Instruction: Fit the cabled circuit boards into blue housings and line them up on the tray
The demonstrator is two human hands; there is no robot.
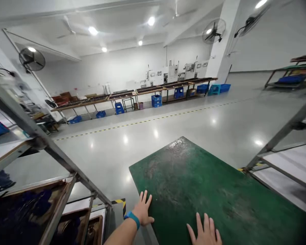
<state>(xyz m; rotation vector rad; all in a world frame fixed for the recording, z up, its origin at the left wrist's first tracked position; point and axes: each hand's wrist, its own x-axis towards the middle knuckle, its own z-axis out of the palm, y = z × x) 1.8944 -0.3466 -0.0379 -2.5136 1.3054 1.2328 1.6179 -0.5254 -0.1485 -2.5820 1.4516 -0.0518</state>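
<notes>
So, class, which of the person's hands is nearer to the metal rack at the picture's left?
Left. The left hand is at the left edge of the green board, nearest the metal rack; the right hand is farther right, over the board.

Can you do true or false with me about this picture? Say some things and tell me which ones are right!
1. The left hand is at an edge of the green top. True.
2. The blue band is on the right arm. False: it is on the left arm.
3. The green top has worn, scuffed patches. True.
4. The right hand is gripping a cup. False: it is over the green top, fingers spread, holding nothing.
5. The long line on the floor is yellow and black. True.
</notes>
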